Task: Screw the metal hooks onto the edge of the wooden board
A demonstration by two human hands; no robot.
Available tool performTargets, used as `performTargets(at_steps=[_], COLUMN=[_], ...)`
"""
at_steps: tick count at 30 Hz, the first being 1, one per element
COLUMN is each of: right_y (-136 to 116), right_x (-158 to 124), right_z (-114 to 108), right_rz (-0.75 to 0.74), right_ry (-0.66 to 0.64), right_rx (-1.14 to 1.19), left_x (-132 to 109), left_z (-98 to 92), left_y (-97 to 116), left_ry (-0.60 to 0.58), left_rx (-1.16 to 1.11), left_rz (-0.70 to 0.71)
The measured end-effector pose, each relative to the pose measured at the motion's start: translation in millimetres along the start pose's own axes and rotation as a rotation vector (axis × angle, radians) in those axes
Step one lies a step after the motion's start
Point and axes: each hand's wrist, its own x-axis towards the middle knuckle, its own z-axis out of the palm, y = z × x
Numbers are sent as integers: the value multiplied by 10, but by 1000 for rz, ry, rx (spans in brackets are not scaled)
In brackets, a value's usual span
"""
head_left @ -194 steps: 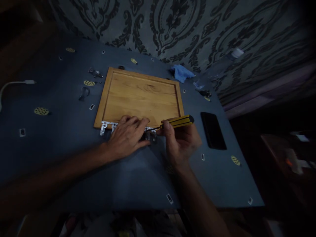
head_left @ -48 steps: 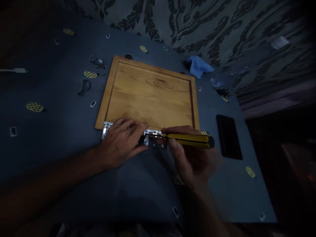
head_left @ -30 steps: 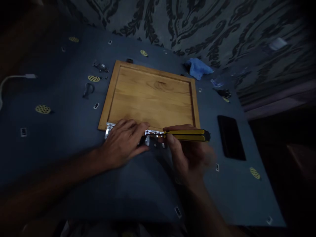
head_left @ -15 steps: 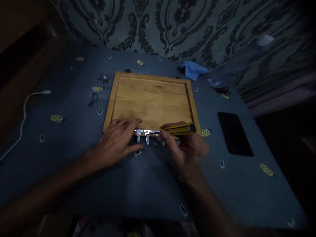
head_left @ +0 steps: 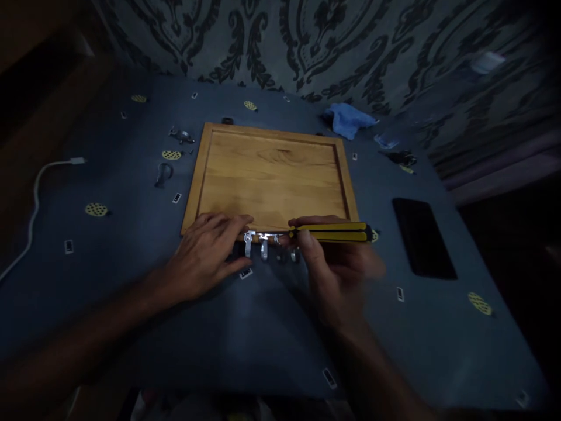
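Observation:
A framed wooden panel (head_left: 272,175) lies on the table in front of me, with a metal hook rail (head_left: 264,248) along its near edge; several small hooks hang down from the rail. My left hand (head_left: 208,251) rests on the panel's near left edge, fingers stretched over the wood and thumb apart below, beside the leftmost hook. Pinched in my right hand (head_left: 333,269) is a screwdriver (head_left: 331,232) with a yellow and black handle. It lies nearly level and points left at the rail. My right fingers hide its tip.
Left of the panel lie loose metal pieces (head_left: 181,135), a curved metal piece (head_left: 163,174) and a white cable (head_left: 37,202). A blue cloth (head_left: 350,120) is at the back right, near a clear bottle with a white cap (head_left: 488,62). A dark phone (head_left: 424,238) lies to the right.
My right hand has shifted slightly right with the screwdriver, whose handle now lies more level and shows different sides. My left hand stays on the panel's edge. The view has moved slightly.

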Motion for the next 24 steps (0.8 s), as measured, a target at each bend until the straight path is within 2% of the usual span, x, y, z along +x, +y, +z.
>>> performTargets(at_steps=[8,13,17,21,24], right_y=[-33,31,-15,-139,-196], right_x=[11,17,61,159,220], right_z=[47,77,92,104,140], right_rz=[61,-1,-99,-189,-224], right_ry=[-86,-102,-152,-201,-158], right_rx=[-8,-14,-66,-213,-330], left_x=[-9,1,5,-2,-7], left_z=[33,23,23,35,47], left_y=[-7,0,0,-5,-8], left_ry=[31,26,27,35,38], left_rx=[19,38,44,44,42], left_rz=[-10,6,-4,9,5])
